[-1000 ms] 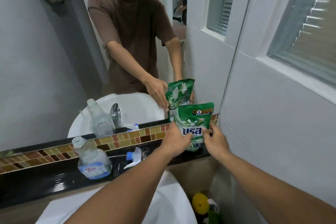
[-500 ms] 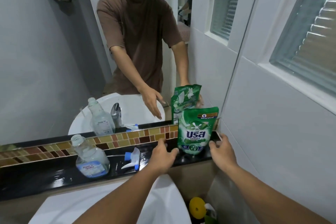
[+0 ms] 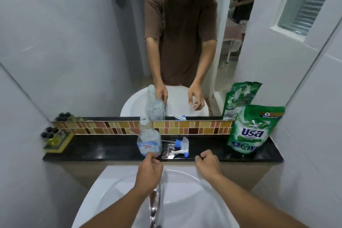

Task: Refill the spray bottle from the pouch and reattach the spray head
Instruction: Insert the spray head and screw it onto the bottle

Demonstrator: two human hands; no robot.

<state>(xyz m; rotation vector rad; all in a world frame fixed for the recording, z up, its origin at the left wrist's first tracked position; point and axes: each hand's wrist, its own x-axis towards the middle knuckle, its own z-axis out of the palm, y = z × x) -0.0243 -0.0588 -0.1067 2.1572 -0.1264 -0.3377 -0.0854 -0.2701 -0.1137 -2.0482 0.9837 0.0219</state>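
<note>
The clear spray bottle (image 3: pixel 149 136) stands uncapped on the black shelf (image 3: pixel 111 150), a little liquid at its bottom. Just right of it the white and blue spray head (image 3: pixel 182 146) lies on its side on the shelf. The green refill pouch (image 3: pixel 253 128) stands upright at the shelf's right end, with no hand on it. My left hand (image 3: pixel 149 169) is at the shelf's front edge, its fingertips at the bottle's base and not wrapped around it. My right hand (image 3: pixel 207 163) hovers loosely curled and holds nothing, in front of the shelf between spray head and pouch.
A chrome faucet (image 3: pixel 155 203) rises from the white sink (image 3: pixel 185 190) under my arms. A mirror (image 3: pixel 74 42) backs the shelf above a tile strip (image 3: pixel 194 128). A yellow-green holder with dark items (image 3: pixel 55 139) sits at the shelf's left end. White walls close in on both sides.
Both hands let go of the pouch, which now stands alone at the right. They moved left and back: the left to the bottle's base, the right to the shelf edge.
</note>
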